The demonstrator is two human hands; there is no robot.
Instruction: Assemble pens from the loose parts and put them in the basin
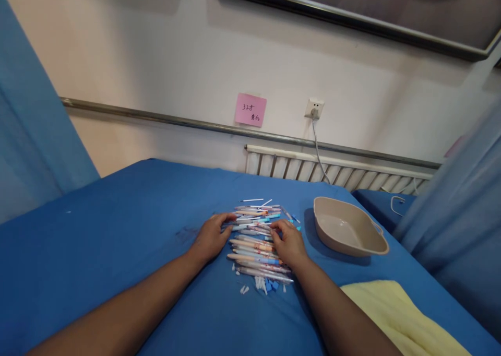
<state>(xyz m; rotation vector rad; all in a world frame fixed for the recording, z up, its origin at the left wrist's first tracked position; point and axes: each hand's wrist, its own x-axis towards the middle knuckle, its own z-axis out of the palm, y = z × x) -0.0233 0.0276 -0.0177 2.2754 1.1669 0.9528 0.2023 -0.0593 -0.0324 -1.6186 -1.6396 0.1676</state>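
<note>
A heap of several pastel pens (254,244) and loose small caps (266,285) lies on the blue table cover (117,241). My left hand (211,236) rests on the cloth at the heap's left side, its fingers stretched out and touching the pens' ends. My right hand (288,244) lies at the heap's right side, fingers bent over the pens and touching them. Neither hand has lifted a pen off the table.
A beige oval tub (348,230) stands empty to the right of the pens. A yellow cloth (399,314) lies at the near right. Behind are a wall with a pink note (250,109), a socket (314,108) and a radiator (336,170). Blue curtains hang on both sides.
</note>
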